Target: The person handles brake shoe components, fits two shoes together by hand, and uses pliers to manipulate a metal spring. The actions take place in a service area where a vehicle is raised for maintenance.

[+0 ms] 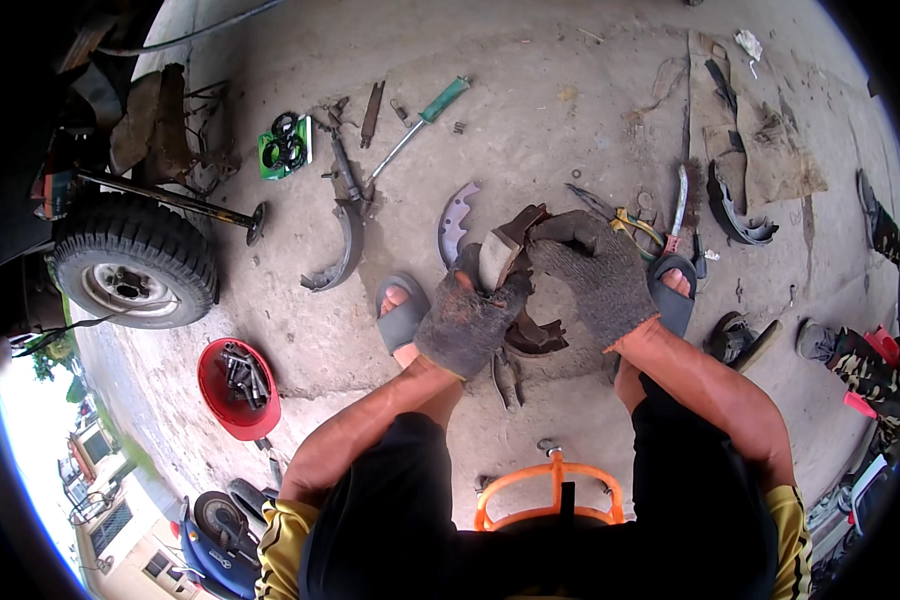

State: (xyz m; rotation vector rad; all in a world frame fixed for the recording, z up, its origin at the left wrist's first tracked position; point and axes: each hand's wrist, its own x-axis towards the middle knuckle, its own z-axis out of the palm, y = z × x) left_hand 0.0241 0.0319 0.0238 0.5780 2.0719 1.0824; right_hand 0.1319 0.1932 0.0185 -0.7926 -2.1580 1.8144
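My gloved left hand (470, 315) is closed on a curved metal brake shoe (503, 250), thumb up along its lighter worn face. My gloved right hand (585, 270) has its fingers curled over the top end of the same shoe; its fingertips are partly hidden. Below the hands a dark rusty curved piece (538, 338) shows, partly covered by the left glove. A purple-grey curved shoe plate (452, 220) lies on the concrete just beyond my left hand. Yellow-handled pliers (638, 228) and a red-handled blade (676, 210) lie beyond my right hand, near my sandalled foot (675, 285).
A vehicle wheel (130, 265) is at left, above a red hard hat full of metal parts (245, 390). Loose shoes (340, 255), a green-handled tool (440, 100) and cardboard (770, 160) lie around. An orange stool (495, 495) is under me; another person's legs (860, 370) are at right.
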